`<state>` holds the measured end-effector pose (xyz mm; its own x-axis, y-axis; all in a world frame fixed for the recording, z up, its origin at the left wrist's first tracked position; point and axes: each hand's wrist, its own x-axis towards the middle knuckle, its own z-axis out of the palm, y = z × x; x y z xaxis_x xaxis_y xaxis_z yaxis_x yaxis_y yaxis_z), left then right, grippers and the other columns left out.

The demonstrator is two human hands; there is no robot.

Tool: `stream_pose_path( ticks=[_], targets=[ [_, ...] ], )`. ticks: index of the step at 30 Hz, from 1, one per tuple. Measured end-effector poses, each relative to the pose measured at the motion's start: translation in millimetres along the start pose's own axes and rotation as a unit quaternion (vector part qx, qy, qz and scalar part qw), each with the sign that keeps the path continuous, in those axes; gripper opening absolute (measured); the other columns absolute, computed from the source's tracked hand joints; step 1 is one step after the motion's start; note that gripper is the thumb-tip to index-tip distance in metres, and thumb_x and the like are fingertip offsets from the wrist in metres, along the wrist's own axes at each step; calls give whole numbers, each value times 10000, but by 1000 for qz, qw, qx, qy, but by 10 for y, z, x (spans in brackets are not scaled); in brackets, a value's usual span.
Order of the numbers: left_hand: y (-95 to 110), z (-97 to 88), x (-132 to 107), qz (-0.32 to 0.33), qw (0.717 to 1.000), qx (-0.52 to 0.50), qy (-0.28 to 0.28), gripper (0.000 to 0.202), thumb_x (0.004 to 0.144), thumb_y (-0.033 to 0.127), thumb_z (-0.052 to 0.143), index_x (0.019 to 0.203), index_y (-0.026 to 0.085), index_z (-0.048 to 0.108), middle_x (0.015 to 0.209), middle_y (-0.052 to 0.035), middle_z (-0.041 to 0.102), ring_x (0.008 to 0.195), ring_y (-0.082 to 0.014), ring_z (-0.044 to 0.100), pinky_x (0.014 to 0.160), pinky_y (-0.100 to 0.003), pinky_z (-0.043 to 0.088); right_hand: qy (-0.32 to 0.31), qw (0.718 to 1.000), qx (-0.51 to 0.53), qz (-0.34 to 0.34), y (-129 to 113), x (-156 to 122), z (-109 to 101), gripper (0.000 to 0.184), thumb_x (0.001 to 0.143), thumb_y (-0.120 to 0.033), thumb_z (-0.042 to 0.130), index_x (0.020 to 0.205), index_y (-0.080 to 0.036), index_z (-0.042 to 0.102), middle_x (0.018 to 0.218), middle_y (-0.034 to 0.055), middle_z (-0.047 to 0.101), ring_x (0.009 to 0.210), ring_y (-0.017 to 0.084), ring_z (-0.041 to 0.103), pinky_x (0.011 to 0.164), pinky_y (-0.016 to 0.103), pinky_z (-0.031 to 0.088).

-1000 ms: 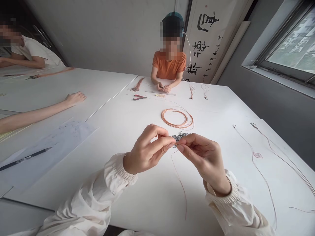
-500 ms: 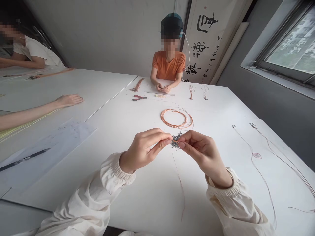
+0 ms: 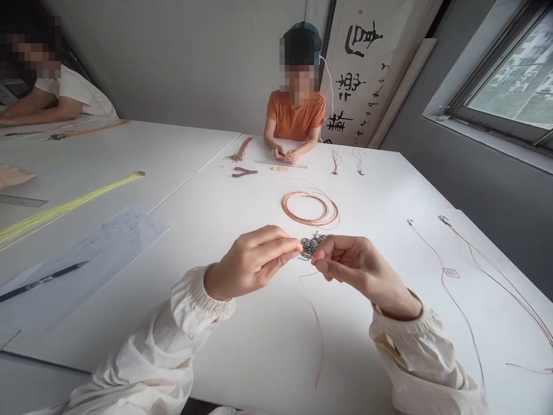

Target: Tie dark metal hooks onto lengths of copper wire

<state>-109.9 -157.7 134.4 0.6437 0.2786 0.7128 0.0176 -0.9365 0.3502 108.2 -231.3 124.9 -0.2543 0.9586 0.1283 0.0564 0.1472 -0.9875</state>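
Thumb and fingertips of my left hand (image 3: 254,258) are pinched on a small fish hook, mostly hidden by the fingers, with a bit of orange line beside the tips. My right hand (image 3: 356,268), also closed, pinches the thin fishing line (image 3: 318,331), whose loose tail curves down over the white table. Just behind my fingertips lies a pile of dark fish hooks (image 3: 313,242), partly covered by my hands. Beyond it rests a coil of orange line (image 3: 298,221).
Red-handled pliers (image 3: 244,172) lie ahead, near a person in an orange shirt (image 3: 297,118). Lines with hooks (image 3: 444,220) stretch along the right. To the left are a yellow line bundle (image 3: 99,193), a paper sheet (image 3: 116,253) and a dark pen (image 3: 47,278).
My right hand has moved slightly right and down, rotating a little, and the gap between my fingertips is wider. At left, another person's arm has drawn back, uncovering the yellow bundle.
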Motion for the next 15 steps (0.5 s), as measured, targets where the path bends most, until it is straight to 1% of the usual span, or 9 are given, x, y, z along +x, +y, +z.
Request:
stream_pose_path(
  ticks=[1, 2, 4, 5, 7, 9, 12, 15],
  targets=[
    [-5, -17, 5, 3, 1000, 1, -8, 178, 911, 55, 566, 1020, 148, 672, 854, -57, 650, 706, -117, 608, 654, -225, 515, -4, 999, -46, -1, -17, -8, -25, 99, 888, -277, 669, 942, -193, 673, 744, 10, 601, 635, 123, 495, 589, 287, 377],
    [-10, -30, 7, 6, 1000, 5, -16, 178, 914, 58, 564, 1025, 148, 671, 854, -57, 647, 708, -118, 603, 659, -229, 514, 5, 996, -94, -9, -33, -15, -41, 145, 879, -264, 676, 1009, -200, 670, 781, 14, 620, 648, 127, 508, 619, 299, 391],
    [-19, -43, 4, 10, 999, 19, -37, 178, 921, 66, 558, 1037, 148, 665, 859, -62, 643, 723, -127, 592, 666, -243, 508, 40, 985, -166, -38, -51, -22, -34, 208, 869, -252, 685, 1072, -217, 659, 861, 15, 647, 664, 125, 515, 666, 312, 400],
    [-22, -43, 0, 13, 998, 28, -51, 174, 925, 70, 554, 1038, 145, 663, 857, -65, 640, 731, -132, 585, 669, -252, 504, 55, 980, -182, -52, -52, -22, -12, 195, 867, -256, 687, 1058, -222, 661, 882, 12, 654, 668, 122, 514, 675, 311, 402],
    [-23, -34, -12, 17, 996, 46, -75, 162, 934, 78, 543, 1030, 137, 659, 847, -70, 633, 746, -145, 572, 677, -271, 497, 76, 977, -185, -69, -44, -17, 57, 113, 878, -268, 676, 982, -224, 672, 877, 1, 662, 673, 118, 506, 671, 302, 405],
    [-19, -24, -20, 20, 994, 64, -89, 152, 941, 88, 532, 1019, 133, 654, 835, -70, 626, 748, -152, 560, 682, -284, 491, 99, 975, -183, -76, -29, -12, 133, 36, 890, -254, 658, 900, -225, 676, 805, -14, 658, 662, 118, 488, 650, 290, 404],
    [-11, -23, -23, 20, 992, 85, -91, 157, 953, 102, 514, 1031, 140, 645, 839, -67, 626, 748, -156, 556, 691, -293, 491, 132, 968, -196, -82, -18, -21, 222, 85, 897, -211, 635, 825, -233, 675, 720, -27, 637, 657, 124, 477, 625, 277, 405],
    [-10, -25, -23, 16, 992, 88, -87, 173, 958, 106, 501, 1044, 154, 644, 851, -63, 634, 757, -159, 569, 703, -296, 499, 160, 956, -224, -104, -20, -47, 282, 73, 871, -172, 657, 857, -241, 677, 744, -28, 647, 657, 127, 488, 627, 277, 421]
  ],
)
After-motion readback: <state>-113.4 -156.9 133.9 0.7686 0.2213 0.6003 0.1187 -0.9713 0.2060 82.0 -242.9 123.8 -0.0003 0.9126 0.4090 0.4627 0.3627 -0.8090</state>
